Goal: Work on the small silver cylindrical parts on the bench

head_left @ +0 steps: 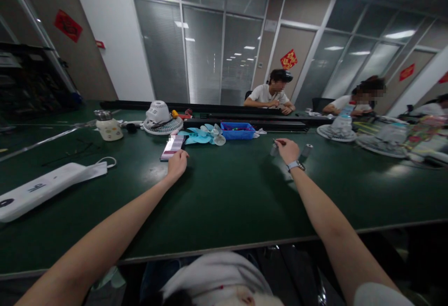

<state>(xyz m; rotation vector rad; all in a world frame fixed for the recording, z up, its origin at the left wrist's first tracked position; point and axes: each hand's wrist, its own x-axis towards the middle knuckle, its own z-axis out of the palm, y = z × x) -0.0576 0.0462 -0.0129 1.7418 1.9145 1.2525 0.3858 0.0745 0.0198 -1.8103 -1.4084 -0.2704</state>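
My left hand (178, 163) rests at the lower right corner of a smartphone (172, 147) with a lit screen. Its fingers are curled together, and whatever may be inside them is hidden. Over on the right, my right hand (288, 150) pinches something small and dark at its fingertips, too small to name. Just under those fingertips a short silver cylinder (274, 150) stands on the green table (224, 194). A second silver cylinder (308, 151) stands to the right of my right wrist, apart from the hand.
Light-blue fan blades (205, 134) lie beside a blue basket (238, 131) of small parts. White fan parts (159, 118) stand behind the phone, others (341, 126) at right. A cream bottle (109, 126) and a long white case (42, 189) are left. Two people (269, 95) sit opposite.
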